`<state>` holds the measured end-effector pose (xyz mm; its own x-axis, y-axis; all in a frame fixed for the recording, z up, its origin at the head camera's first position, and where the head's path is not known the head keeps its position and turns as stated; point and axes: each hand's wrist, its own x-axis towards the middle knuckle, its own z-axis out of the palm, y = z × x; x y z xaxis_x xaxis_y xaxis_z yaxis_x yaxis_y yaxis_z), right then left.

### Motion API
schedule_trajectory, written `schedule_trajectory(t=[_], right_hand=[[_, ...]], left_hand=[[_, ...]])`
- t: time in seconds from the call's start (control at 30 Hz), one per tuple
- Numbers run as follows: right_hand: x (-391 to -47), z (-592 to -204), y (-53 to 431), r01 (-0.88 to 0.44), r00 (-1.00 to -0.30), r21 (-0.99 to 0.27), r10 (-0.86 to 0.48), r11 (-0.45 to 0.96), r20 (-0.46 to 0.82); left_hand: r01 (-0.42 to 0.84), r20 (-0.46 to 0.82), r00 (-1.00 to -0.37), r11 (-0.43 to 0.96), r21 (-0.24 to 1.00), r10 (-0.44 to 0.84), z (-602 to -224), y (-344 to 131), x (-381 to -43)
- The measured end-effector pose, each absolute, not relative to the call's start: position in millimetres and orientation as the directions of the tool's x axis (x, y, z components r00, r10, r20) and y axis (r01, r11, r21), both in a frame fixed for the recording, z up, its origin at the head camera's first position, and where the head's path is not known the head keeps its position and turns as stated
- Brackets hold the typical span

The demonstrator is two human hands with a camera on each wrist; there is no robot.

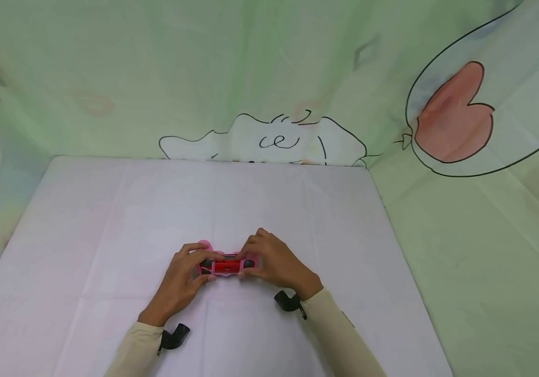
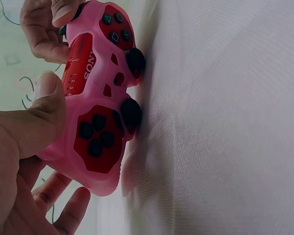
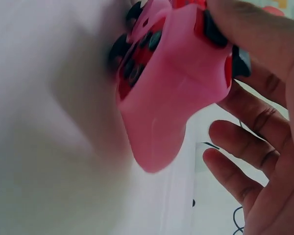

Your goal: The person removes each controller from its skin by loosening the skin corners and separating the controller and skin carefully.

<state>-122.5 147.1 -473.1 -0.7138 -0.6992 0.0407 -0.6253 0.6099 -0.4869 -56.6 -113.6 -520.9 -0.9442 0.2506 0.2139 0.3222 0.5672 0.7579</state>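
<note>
Spanning left grip (image 1: 182,276) to right grip (image 1: 277,262), controller (image 1: 227,266)

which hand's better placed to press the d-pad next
Probably the left hand: its thumb is at the d-pad end of the Sony game controller; the right hand holds the other.

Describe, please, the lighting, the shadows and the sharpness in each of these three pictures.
Head view: soft, fairly even light, the left hand, right hand and controller small; left wrist view: its lettering is readable, and a dark shadow lies on the white cloth beside the black sticks; right wrist view: hazier, the cloth blurred, with a broad, soft-edged shadow next to the controller.
</note>
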Motion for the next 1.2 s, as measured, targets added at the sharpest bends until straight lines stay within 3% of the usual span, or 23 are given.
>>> schedule_trajectory(t=[0.33, 0.5, 0.77, 1.2], right_hand=[[-137.1, -466.9, 146.8, -0.691, -0.654, -0.419, -0.756, 0.589, 0.017], [-147.8, -471.0, 147.2, -0.660, -0.588, -0.529, -0.805, 0.534, -0.079], [-155.0, -472.3, 147.3, -0.491, -0.528, -0.700, -0.816, 0.519, -0.235], [-151.0, -465.3, 148.8, -0.444, -0.469, -0.804, -0.867, 0.396, -0.168]], left_hand=[[0.311, 0.196, -0.947, 0.563, 0.766, 0.255, -519.2, -112.8, -55.8], [0.343, 0.220, -0.935, 0.554, 0.759, 0.278, -521.5, -113.1, -56.6], [0.354, 0.215, -0.929, 0.557, 0.751, 0.300, -518.1, -113.8, -57.6], [0.387, 0.256, -0.920, 0.585, 0.713, 0.296, -518.5, -110.9, -57.3]])
